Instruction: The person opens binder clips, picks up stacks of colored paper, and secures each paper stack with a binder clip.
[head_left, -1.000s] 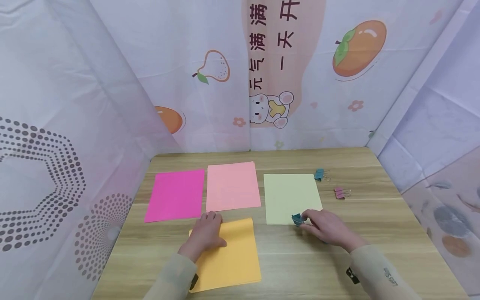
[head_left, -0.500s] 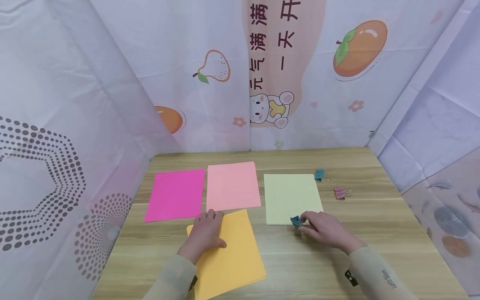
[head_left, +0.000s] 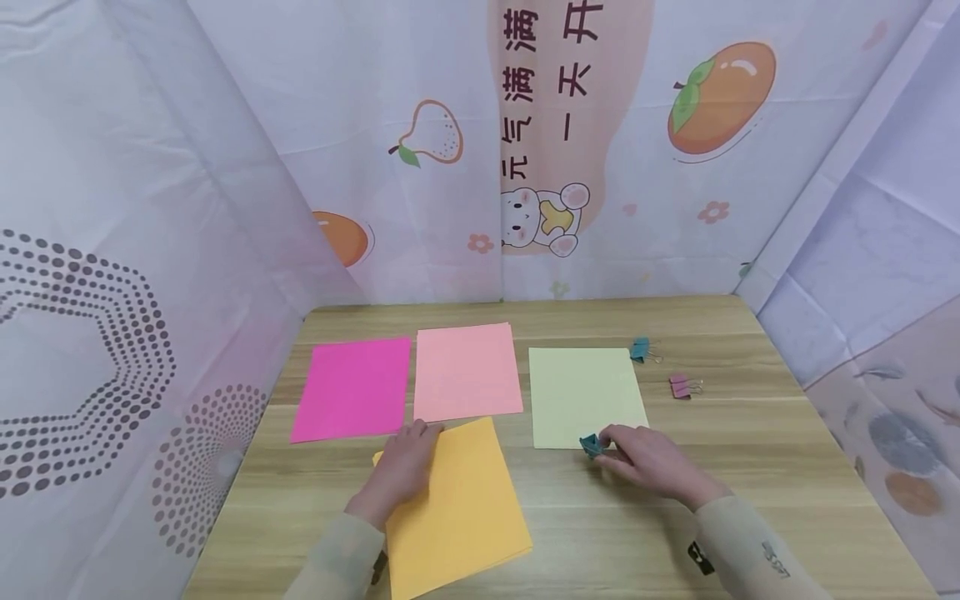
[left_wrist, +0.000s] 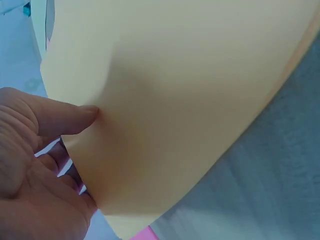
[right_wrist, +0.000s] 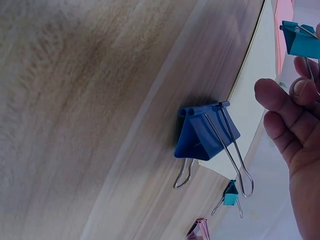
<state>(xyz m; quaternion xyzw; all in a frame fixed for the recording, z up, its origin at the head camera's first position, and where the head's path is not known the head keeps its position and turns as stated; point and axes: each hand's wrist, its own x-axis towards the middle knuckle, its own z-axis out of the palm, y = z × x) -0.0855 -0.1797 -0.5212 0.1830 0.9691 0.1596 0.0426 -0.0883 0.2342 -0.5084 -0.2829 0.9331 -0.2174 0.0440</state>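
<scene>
My left hand holds the left edge of the orange paper sheets. In the left wrist view the thumb of this hand presses on the face of the paper, with the other fingers behind its edge. The sheets lie askew, their near right corner turned out. Pinched in my right hand is a teal binder clip, which overlaps the near edge of the pale green paper. A dark blue binder clip stands on the table by my right hand, hidden in the head view.
Magenta paper and pink paper lie in a row with the green one. To their right are another teal binder clip and a pink binder clip. A printed curtain borders the table's back edge.
The orange sheets have turned and their raised back edge has come flatter. My left thumb no longer shows on top in the head view. The right hand with the teal clip has barely shifted.
</scene>
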